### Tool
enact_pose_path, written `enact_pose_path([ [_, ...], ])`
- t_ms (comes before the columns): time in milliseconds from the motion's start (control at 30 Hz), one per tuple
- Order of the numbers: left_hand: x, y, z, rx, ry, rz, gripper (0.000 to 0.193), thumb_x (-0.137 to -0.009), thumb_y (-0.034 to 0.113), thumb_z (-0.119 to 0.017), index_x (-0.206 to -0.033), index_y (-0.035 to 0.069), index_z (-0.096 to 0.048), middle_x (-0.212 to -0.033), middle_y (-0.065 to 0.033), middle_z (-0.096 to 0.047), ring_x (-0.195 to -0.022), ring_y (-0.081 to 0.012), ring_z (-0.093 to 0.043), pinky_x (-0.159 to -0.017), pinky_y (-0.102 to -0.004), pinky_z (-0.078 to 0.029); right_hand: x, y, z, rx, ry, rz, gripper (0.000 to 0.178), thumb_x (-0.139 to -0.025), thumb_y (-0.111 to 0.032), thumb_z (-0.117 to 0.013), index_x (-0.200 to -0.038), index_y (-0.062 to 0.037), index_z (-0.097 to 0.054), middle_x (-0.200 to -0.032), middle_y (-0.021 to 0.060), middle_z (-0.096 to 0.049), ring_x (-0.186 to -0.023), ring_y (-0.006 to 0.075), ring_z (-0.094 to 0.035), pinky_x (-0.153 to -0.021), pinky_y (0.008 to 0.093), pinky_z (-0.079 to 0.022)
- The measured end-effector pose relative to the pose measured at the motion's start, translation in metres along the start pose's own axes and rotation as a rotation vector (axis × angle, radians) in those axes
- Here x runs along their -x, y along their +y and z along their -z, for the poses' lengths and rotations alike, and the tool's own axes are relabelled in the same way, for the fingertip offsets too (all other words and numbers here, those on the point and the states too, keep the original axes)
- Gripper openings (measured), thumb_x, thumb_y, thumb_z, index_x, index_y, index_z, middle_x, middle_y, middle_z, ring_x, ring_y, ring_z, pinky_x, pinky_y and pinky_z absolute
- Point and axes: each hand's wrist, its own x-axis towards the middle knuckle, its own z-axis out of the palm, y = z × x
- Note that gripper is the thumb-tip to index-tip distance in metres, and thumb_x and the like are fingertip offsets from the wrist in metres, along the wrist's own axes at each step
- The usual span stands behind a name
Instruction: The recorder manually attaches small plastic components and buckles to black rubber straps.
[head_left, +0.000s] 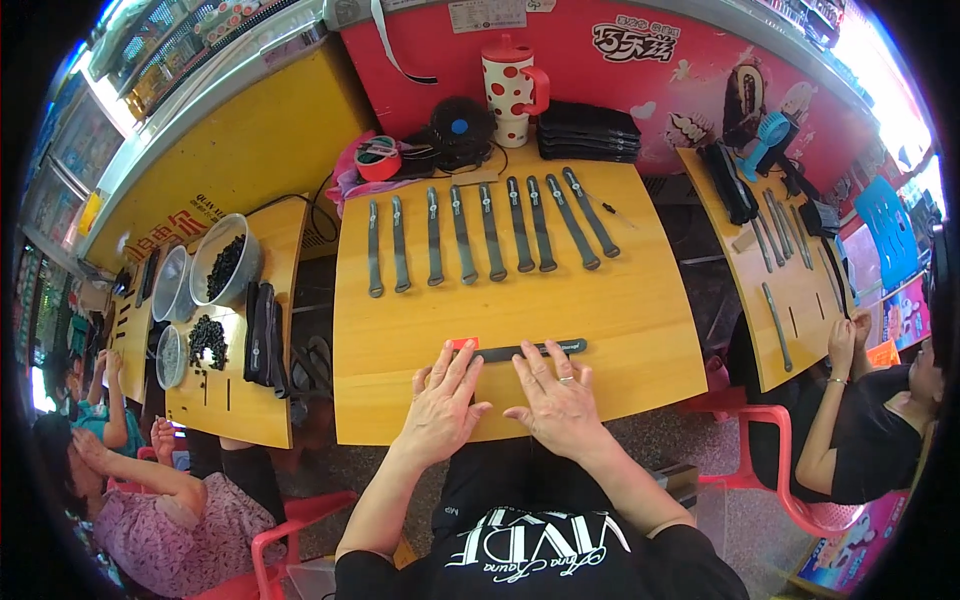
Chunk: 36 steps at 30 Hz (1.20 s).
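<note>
A dark grey strap [497, 354] with a rounded end lies crosswise near the front of my wooden table. Flat fingers of my left hand [440, 405] press on its left part, where a small red piece [463, 343] shows at the fingertips. My right hand [556, 402], with a ring on one finger, rests spread over the strap's right part. Neither hand is closed round anything. Farther back, several similar straps [463, 235] lie side by side, their wider rounded ends toward me. A thin dark tool [609, 208] is beside the rightmost one.
Along the table's back stand a red-dotted tumbler [510, 90], a small black fan [462, 125], red tape [378, 158] and stacked black straps [588, 132]. At the left table [270, 215], a person sits by bowls of black parts [225, 268]. Another person works at the right table [750, 290].
</note>
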Motion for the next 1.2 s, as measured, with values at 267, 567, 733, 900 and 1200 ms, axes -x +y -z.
enact_pose_path([
  [267,0.0,-0.006,0.002,-0.054,-0.078,0.055,0.071,-0.09,0.048,-0.055,-0.141,0.0,-0.044,-0.157,-0.0136,-0.028,-0.148,-0.0335,-0.018,-0.111,-0.0539,-0.02,-0.017,-0.021,-0.005,0.018,-0.034,0.074,0.078,-0.083,-0.059,-0.059,-0.138,-0.0041,-0.051,-0.153,0.0091,-0.035,-0.141,0.031,-0.027,-0.1,0.0515,-0.03],
  [567,0.004,-0.021,0.0,-0.067,-0.123,0.091,0.072,-0.09,0.053,-0.055,-0.142,0.005,-0.045,-0.159,-0.0077,-0.027,-0.148,-0.0332,-0.018,-0.11,-0.0565,-0.02,-0.006,-0.003,-0.005,0.09,-0.139,-0.058,0.082,-0.085,-0.063,-0.053,-0.14,-0.0026,-0.048,-0.155,0.0119,-0.032,-0.144,0.0327,-0.024,-0.103,0.0554,-0.028],
  [733,0.005,-0.023,-0.004,-0.061,-0.118,0.093,0.073,-0.09,0.055,-0.052,-0.142,0.004,-0.045,-0.158,-0.0091,-0.028,-0.148,-0.0341,-0.019,-0.111,-0.0556,-0.019,0.015,0.037,0.009,0.167,-0.099,-0.212,0.078,-0.084,-0.059,-0.058,-0.136,-0.0014,-0.052,-0.152,0.0115,-0.036,-0.142,0.0336,-0.027,-0.098,0.0547,-0.03],
  [900,0.006,-0.022,-0.002,-0.063,-0.107,0.113,0.072,-0.09,0.052,-0.055,-0.143,0.005,-0.045,-0.159,-0.0081,-0.027,-0.148,-0.0337,-0.019,-0.111,-0.056,-0.02,0.019,0.05,0.015,0.109,-0.066,-0.211,0.072,-0.085,-0.052,-0.061,-0.134,-0.0002,-0.054,-0.15,0.0117,-0.038,-0.139,0.0343,-0.03,-0.099,0.051,-0.03],
  [1200,-0.001,-0.048,-0.004,0.092,0.076,0.059,0.056,-0.083,0.025,-0.068,-0.133,0.003,-0.054,-0.144,-0.0139,-0.047,-0.135,-0.0353,-0.04,-0.104,-0.0504,-0.032,0.026,0.056,0.009,0.056,0.006,-0.245,0.071,-0.087,-0.05,-0.06,-0.137,-0.001,-0.049,-0.149,0.0121,-0.041,-0.137,0.0326,-0.034,-0.103,0.0482,-0.029],
])
